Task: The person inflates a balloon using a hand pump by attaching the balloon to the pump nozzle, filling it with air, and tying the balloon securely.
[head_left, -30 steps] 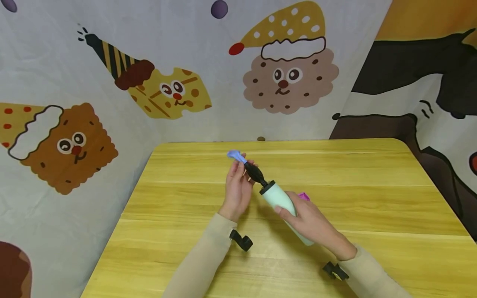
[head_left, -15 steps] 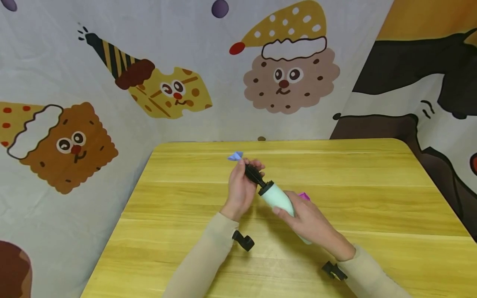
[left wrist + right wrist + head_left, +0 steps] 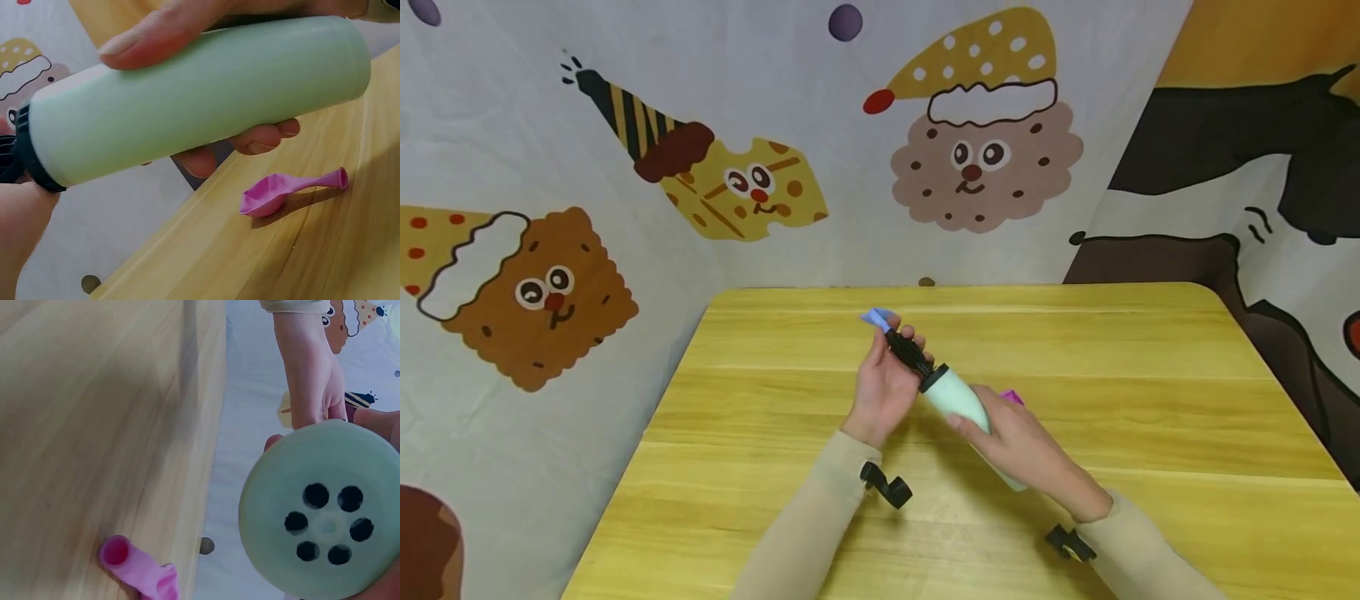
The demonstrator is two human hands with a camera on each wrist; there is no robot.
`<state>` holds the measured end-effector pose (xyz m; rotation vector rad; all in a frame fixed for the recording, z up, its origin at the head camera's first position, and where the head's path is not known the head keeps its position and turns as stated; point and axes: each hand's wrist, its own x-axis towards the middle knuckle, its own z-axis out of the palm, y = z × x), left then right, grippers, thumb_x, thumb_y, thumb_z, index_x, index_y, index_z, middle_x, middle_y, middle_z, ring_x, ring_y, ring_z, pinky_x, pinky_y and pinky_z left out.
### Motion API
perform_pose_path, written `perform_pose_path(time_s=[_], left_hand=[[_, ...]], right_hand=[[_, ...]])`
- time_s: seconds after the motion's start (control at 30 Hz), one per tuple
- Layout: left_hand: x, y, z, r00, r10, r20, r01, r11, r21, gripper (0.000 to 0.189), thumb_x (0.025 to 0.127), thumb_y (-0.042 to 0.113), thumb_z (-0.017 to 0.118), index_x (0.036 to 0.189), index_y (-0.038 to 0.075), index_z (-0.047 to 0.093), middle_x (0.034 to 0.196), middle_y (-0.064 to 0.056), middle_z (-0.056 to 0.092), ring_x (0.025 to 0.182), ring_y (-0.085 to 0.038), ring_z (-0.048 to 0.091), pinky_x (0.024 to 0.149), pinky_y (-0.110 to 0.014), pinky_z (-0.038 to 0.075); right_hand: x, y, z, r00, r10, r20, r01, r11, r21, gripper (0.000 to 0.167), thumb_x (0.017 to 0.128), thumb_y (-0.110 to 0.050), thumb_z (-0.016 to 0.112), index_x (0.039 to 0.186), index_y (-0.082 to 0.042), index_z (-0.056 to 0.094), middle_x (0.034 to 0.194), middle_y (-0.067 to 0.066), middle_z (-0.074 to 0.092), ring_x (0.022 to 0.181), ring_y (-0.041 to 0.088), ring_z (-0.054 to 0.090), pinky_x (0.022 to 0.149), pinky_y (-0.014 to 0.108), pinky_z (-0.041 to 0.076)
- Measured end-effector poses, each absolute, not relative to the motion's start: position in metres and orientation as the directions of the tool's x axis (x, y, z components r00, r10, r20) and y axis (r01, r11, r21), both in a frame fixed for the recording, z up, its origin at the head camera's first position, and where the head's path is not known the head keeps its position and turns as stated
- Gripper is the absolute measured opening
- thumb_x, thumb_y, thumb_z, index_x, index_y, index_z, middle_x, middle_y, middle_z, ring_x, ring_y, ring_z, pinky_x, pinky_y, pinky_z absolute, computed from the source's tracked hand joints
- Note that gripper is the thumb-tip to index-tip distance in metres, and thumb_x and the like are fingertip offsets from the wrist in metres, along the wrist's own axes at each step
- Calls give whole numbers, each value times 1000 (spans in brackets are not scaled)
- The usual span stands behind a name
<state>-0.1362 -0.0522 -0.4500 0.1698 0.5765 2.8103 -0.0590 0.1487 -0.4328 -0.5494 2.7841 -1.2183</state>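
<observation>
My right hand [image 3: 1018, 437] grips the mint-green barrel of a balloon pump [image 3: 957, 398], which slants up to the left above the table. A limp blue balloon [image 3: 878, 318] sits at the tip of the pump's black ribbed nozzle [image 3: 907, 352]. At that tip my left hand [image 3: 883, 383] pinches the balloon's neck between thumb and forefinger, its palm under the nozzle. In the left wrist view the barrel hides most of the left hand. Facing the right wrist view is the pump's round end [image 3: 328, 528], pierced by several dark holes.
A flat magenta balloon [image 3: 275, 194] lies on the wooden table [image 3: 1112, 375], partly hidden behind the right hand in the head view. Behind the table's far edge hangs a white cloth [image 3: 850, 225] printed with cartoon biscuits and cheese.
The left thumb and fingers have shifted along the nozzle tip and the blue balloon's neck. The balloon's limp end has changed shape and turned. The right hand's grip stays nearly the same.
</observation>
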Motion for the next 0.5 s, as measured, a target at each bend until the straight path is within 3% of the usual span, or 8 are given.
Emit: perform_pose_path(time_s=[0.13, 0.27, 0.4, 0.5], left_hand=[[-136, -53, -451, -943, 317, 101, -260, -892, 370, 31, 113, 43, 29, 108, 21, 50, 107, 3, 58, 106, -17, 51, 93, -31, 41], [-136, -49, -449, -973, 216, 84, -144, -846, 514, 33, 113, 42, 30, 100, 20, 51, 102, 1, 60, 99, -18, 58, 89, -31, 48], [-136, -42, -448, -999, 35, 28, -8, -754, 657, 32, 114, 39, 32, 99, 17, 49, 90, -1, 60, 77, -15, 62, 71, -27, 55], [-136, -38, -447, -997, -74, -21, 40, -724, 688, 30, 115, 36, 33, 98, 16, 47, 81, 1, 55, 62, -10, 53, 56, -21, 48]], right_hand=[[-59, 149, -435, -937, -341, 80, -285, 609, -741, 52, 102, -38, 66, 135, 2, 60, 93, 1, 67, 80, 13, 57, 66, 31, 53], [-60, 148, -434, -930, -367, 29, -244, 556, -794, 50, 104, -36, 64, 133, 4, 59, 95, 4, 68, 78, 14, 61, 65, 31, 55], [-60, 144, -431, -907, -417, -56, -173, 491, -854, 44, 107, -36, 59, 127, 4, 59, 93, 6, 65, 75, 17, 64, 61, 33, 57], [-62, 142, -428, -881, -460, -111, -132, 464, -876, 45, 108, -38, 56, 128, 3, 57, 91, 7, 64, 74, 20, 64, 60, 36, 58]])
